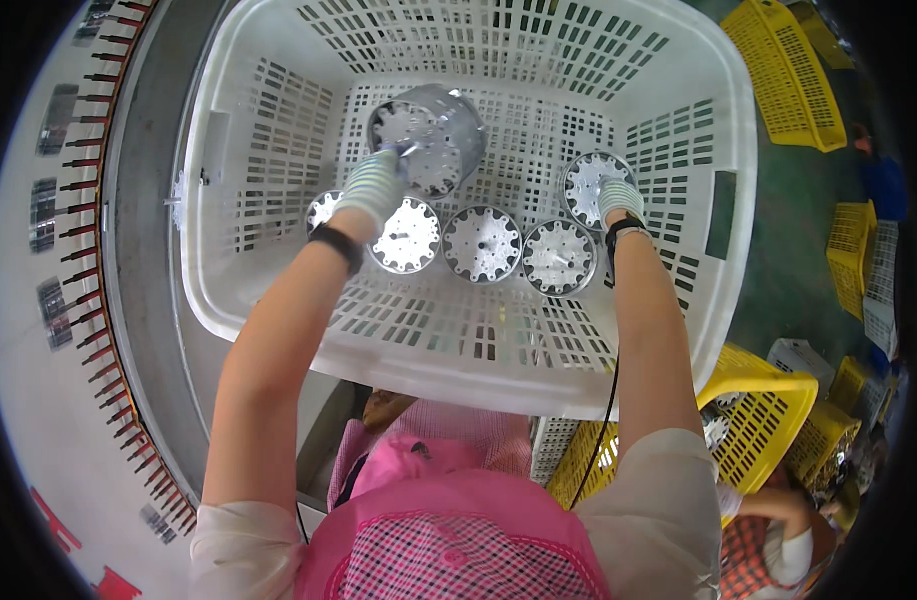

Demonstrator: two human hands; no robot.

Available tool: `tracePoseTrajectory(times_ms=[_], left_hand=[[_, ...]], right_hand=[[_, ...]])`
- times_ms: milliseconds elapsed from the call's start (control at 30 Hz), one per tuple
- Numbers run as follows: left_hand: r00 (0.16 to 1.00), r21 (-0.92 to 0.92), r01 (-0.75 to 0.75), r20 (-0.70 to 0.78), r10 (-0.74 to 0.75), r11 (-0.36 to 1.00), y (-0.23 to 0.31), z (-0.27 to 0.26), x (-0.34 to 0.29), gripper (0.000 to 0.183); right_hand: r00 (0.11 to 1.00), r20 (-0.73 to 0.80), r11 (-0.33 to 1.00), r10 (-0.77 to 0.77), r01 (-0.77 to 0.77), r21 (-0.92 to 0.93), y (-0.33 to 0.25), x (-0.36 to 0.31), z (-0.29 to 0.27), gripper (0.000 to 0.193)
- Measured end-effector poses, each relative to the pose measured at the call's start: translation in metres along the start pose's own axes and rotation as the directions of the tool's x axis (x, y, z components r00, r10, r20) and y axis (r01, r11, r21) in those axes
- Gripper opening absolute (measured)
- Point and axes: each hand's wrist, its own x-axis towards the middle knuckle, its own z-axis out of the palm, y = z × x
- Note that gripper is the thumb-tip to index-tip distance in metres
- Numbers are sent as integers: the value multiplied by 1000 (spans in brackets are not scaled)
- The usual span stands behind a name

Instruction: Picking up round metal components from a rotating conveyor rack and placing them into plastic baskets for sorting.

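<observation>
Both my hands wear pale striped gloves and reach into a big white plastic basket. My left hand is closed at the centre of a round silver metal part, smeared by motion. At the basket's right side, my right hand closes on the middle of another notched metal disc; its fingertips are partly hidden. Along the near side lie several similar discs, among them a bright disc, a middle disc and a right disc, with a short pin showing at the centre of some.
Left of the basket, a curved-looking machine edge carries a long row of dark pins. Yellow crates stand at the right, and another yellow crate holds metal parts. A co-worker's arm shows at the lower right.
</observation>
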Motion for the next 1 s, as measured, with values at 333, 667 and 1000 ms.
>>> tracePoseTrajectory(times_ms=[333, 667, 1000], left_hand=[[966, 126, -40, 258, 6, 991, 96, 100, 80, 24], [895, 286, -260, 431, 119, 922, 166, 141, 107, 42], [757, -46, -552, 391, 524, 832, 50, 57, 45, 31]], right_hand=[[994, -105, 992, -17, 30, 122, 10, -11, -19, 39], [966, -173, 977, -192, 205, 58, 25, -87, -90, 37], [889, -231, 877, -396, 440, 192, -64, -152, -115, 36]])
